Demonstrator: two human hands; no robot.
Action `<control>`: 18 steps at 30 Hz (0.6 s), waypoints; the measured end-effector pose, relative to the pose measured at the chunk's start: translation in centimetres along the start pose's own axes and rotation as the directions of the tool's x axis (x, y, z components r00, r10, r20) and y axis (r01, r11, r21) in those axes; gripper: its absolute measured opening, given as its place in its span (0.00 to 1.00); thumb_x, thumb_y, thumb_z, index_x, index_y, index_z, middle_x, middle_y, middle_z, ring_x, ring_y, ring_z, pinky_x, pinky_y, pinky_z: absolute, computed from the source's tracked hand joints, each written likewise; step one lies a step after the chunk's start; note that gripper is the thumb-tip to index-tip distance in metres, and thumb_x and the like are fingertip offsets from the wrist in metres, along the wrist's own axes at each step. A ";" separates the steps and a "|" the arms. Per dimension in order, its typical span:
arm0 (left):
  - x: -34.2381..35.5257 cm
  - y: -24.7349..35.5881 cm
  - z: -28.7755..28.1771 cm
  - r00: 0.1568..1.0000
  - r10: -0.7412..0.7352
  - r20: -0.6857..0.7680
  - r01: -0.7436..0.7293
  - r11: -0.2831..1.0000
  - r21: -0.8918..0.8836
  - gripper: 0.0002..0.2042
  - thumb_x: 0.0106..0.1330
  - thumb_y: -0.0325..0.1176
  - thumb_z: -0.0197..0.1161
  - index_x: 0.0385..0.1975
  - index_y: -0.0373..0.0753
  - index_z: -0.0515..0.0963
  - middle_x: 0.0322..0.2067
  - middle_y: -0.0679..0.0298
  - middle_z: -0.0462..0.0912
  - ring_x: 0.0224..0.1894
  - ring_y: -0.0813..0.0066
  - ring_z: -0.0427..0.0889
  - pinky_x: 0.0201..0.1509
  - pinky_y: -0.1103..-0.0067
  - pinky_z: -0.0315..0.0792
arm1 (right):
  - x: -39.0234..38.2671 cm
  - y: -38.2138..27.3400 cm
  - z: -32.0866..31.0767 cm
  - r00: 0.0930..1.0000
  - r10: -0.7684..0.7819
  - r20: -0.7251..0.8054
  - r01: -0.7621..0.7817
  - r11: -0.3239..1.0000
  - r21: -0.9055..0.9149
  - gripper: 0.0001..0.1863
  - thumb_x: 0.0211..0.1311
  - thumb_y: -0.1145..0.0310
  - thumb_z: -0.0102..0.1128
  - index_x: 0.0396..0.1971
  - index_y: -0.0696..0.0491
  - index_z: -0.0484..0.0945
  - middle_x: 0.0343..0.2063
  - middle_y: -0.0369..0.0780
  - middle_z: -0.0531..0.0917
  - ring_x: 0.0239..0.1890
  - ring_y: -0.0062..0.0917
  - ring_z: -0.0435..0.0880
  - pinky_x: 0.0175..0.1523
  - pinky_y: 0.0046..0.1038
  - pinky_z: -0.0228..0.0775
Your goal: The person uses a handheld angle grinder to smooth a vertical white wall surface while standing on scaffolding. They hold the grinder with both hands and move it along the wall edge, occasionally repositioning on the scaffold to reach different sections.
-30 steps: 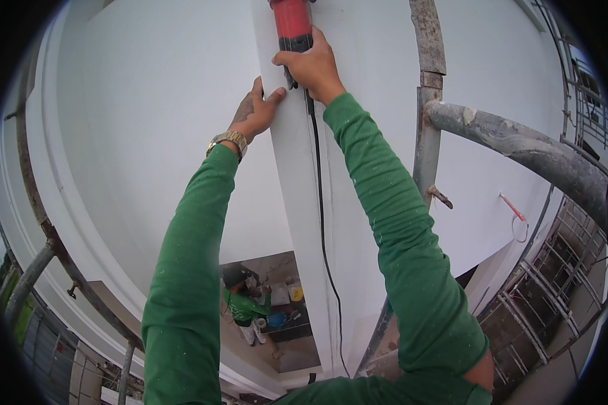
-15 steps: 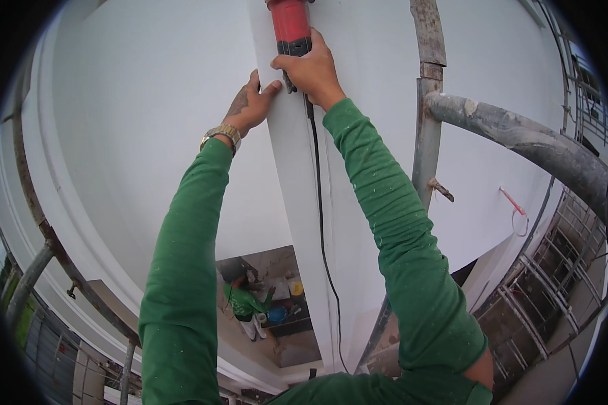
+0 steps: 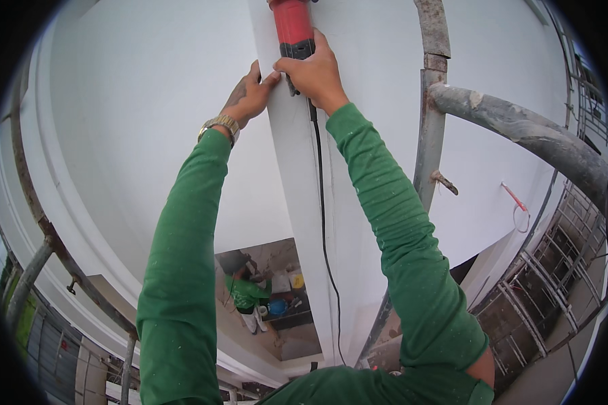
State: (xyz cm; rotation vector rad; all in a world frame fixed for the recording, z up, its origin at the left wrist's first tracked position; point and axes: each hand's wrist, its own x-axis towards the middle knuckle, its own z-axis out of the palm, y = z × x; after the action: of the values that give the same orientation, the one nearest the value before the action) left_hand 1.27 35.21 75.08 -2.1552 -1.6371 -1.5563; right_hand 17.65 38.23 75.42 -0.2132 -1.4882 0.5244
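Note:
My right hand (image 3: 315, 73) grips the black rear of a red power tool (image 3: 292, 25) held up against a white vertical wall edge (image 3: 297, 202). The tool's black cord (image 3: 322, 223) hangs straight down along that edge. My left hand (image 3: 248, 96) rests beside it, fingers spread against the white edge and touching the tool's lower end; a gold wristwatch (image 3: 221, 124) sits on that wrist. Both arms wear green sleeves. The tool's working end is cut off by the top of the picture.
Grey scaffold pipes (image 3: 431, 135) stand at the right, one thick pipe (image 3: 520, 131) crossing toward the rim. Far below, another person in green (image 3: 248, 293) crouches among buckets. Scaffold frames (image 3: 540, 283) drop away at lower right, rusty pipes (image 3: 40, 256) at left.
Both hands and the tool have stayed almost in place, shifting only slightly. The person below has moved a little.

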 end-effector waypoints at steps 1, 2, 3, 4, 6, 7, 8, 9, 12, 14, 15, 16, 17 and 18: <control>0.0 0.0 0.0 1.000 0.006 -0.004 -0.006 1.000 -0.001 0.28 0.78 0.51 0.52 0.70 0.40 0.63 0.60 0.49 0.79 0.62 0.56 0.79 0.67 0.65 0.70 | -0.1 0.1 0.0 1.000 -0.008 0.000 0.008 1.000 -0.007 0.46 0.44 0.72 0.73 0.67 0.62 0.64 0.36 0.39 0.83 0.32 0.24 0.83 0.36 0.29 0.79; 0.0 0.0 -0.1 1.000 0.012 -0.008 -0.012 1.000 -0.003 0.28 0.78 0.51 0.52 0.70 0.40 0.63 0.60 0.49 0.80 0.62 0.56 0.79 0.67 0.65 0.70 | -0.2 0.1 0.1 1.000 -0.015 0.001 0.015 1.000 -0.014 0.46 0.44 0.72 0.73 0.67 0.62 0.64 0.36 0.39 0.83 0.32 0.24 0.83 0.36 0.29 0.79; -0.1 0.0 -0.1 1.000 0.017 -0.012 -0.017 1.000 -0.004 0.28 0.78 0.51 0.52 0.69 0.40 0.63 0.60 0.49 0.80 0.62 0.57 0.79 0.66 0.65 0.71 | -0.3 0.0 0.0 1.000 0.000 0.015 0.000 1.000 -0.016 0.48 0.42 0.70 0.73 0.68 0.61 0.63 0.38 0.42 0.83 0.35 0.28 0.84 0.39 0.31 0.79; -0.2 0.0 -0.2 1.000 0.016 -0.009 -0.016 1.000 -0.004 0.28 0.78 0.51 0.52 0.69 0.40 0.63 0.59 0.49 0.80 0.62 0.57 0.79 0.66 0.65 0.71 | -0.5 0.0 0.0 0.999 0.016 0.030 -0.016 1.000 -0.017 0.49 0.41 0.68 0.72 0.68 0.60 0.62 0.41 0.45 0.84 0.38 0.32 0.85 0.42 0.33 0.80; -0.2 0.2 0.1 1.000 0.022 0.001 -0.022 1.000 -0.013 0.27 0.78 0.51 0.52 0.69 0.40 0.63 0.59 0.49 0.80 0.62 0.57 0.79 0.66 0.65 0.71 | -0.5 0.3 -0.4 1.000 0.013 0.026 -0.012 0.999 -0.032 0.50 0.39 0.66 0.72 0.68 0.59 0.62 0.44 0.48 0.84 0.42 0.36 0.86 0.46 0.34 0.81; -0.2 0.3 0.3 1.000 0.026 0.003 -0.026 0.999 -0.022 0.27 0.78 0.51 0.53 0.68 0.39 0.64 0.59 0.49 0.80 0.61 0.57 0.79 0.66 0.65 0.71 | -0.4 0.9 -0.4 1.000 -0.005 0.010 0.005 0.999 -0.041 0.50 0.39 0.66 0.73 0.68 0.59 0.62 0.44 0.48 0.84 0.43 0.37 0.86 0.47 0.35 0.81; -0.1 0.2 0.3 1.000 0.027 0.002 -0.027 0.999 -0.026 0.28 0.78 0.52 0.53 0.68 0.39 0.64 0.59 0.50 0.80 0.61 0.57 0.79 0.66 0.65 0.71 | -0.5 0.9 -0.3 1.000 -0.022 -0.003 0.022 0.999 -0.045 0.50 0.39 0.65 0.74 0.68 0.59 0.62 0.44 0.48 0.84 0.43 0.37 0.86 0.47 0.35 0.81; -0.1 0.1 0.2 1.000 0.029 0.001 -0.029 0.999 -0.031 0.28 0.78 0.52 0.53 0.68 0.39 0.64 0.59 0.50 0.80 0.61 0.57 0.79 0.66 0.65 0.71 | -0.6 1.0 -0.3 1.000 -0.018 0.002 0.018 0.999 -0.032 0.50 0.39 0.65 0.74 0.67 0.59 0.62 0.44 0.48 0.84 0.44 0.37 0.86 0.47 0.35 0.81; 0.4 -0.6 0.1 1.000 0.029 0.012 -0.028 0.999 -0.031 0.28 0.78 0.52 0.53 0.69 0.38 0.64 0.60 0.50 0.80 0.62 0.56 0.79 0.66 0.65 0.71 | -1.3 0.9 -0.2 1.000 -0.011 0.013 0.011 1.000 -0.005 0.49 0.40 0.64 0.76 0.66 0.59 0.63 0.45 0.48 0.84 0.44 0.37 0.86 0.48 0.35 0.81; 0.7 -1.2 0.2 1.000 0.025 -0.001 -0.025 0.999 -0.047 0.29 0.78 0.51 0.52 0.70 0.38 0.63 0.61 0.50 0.79 0.63 0.56 0.78 0.67 0.65 0.70 | -1.8 0.8 -0.1 1.000 -0.012 0.008 0.012 1.000 -0.003 0.48 0.40 0.64 0.77 0.65 0.59 0.64 0.45 0.48 0.84 0.44 0.37 0.86 0.48 0.35 0.81; 0.9 -1.5 0.2 1.000 0.024 -0.008 -0.025 0.998 -0.055 0.30 0.78 0.51 0.52 0.71 0.38 0.62 0.61 0.50 0.79 0.63 0.56 0.78 0.67 0.65 0.70 | -2.0 0.8 -0.1 1.000 -0.016 0.009 0.015 1.000 0.006 0.48 0.41 0.64 0.76 0.65 0.59 0.64 0.45 0.48 0.84 0.44 0.37 0.86 0.48 0.35 0.81; 1.2 -1.7 0.1 1.000 0.031 -0.007 -0.031 0.998 -0.055 0.30 0.78 0.51 0.52 0.72 0.38 0.61 0.62 0.50 0.78 0.63 0.56 0.78 0.67 0.65 0.70 | -2.2 0.7 -0.1 1.000 -0.019 0.011 0.019 1.000 0.015 0.47 0.42 0.64 0.76 0.65 0.58 0.64 0.44 0.47 0.84 0.44 0.36 0.86 0.48 0.35 0.81; 1.3 -1.8 0.2 0.999 0.036 -0.003 -0.037 0.998 -0.058 0.30 0.78 0.51 0.52 0.72 0.38 0.61 0.62 0.50 0.78 0.64 0.56 0.77 0.68 0.66 0.69 | -2.4 0.7 -0.2 1.000 -0.021 0.012 0.021 1.000 0.022 0.47 0.42 0.64 0.76 0.65 0.58 0.64 0.44 0.47 0.84 0.44 0.36 0.86 0.48 0.36 0.81; 1.3 -1.9 0.2 0.999 0.042 0.000 -0.042 0.997 -0.060 0.31 0.78 0.51 0.52 0.73 0.38 0.60 0.63 0.49 0.77 0.64 0.56 0.77 0.68 0.66 0.69 | -2.6 0.7 -0.2 1.000 -0.015 0.015 0.015 1.000 0.024 0.47 0.44 0.67 0.76 0.66 0.59 0.64 0.43 0.45 0.84 0.42 0.32 0.85 0.46 0.33 0.80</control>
State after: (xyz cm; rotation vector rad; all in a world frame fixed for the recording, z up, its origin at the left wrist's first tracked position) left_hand -0.02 37.05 74.92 -2.2046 -1.5545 -1.6132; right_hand 17.73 37.72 72.75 -0.1791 -1.4967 0.5327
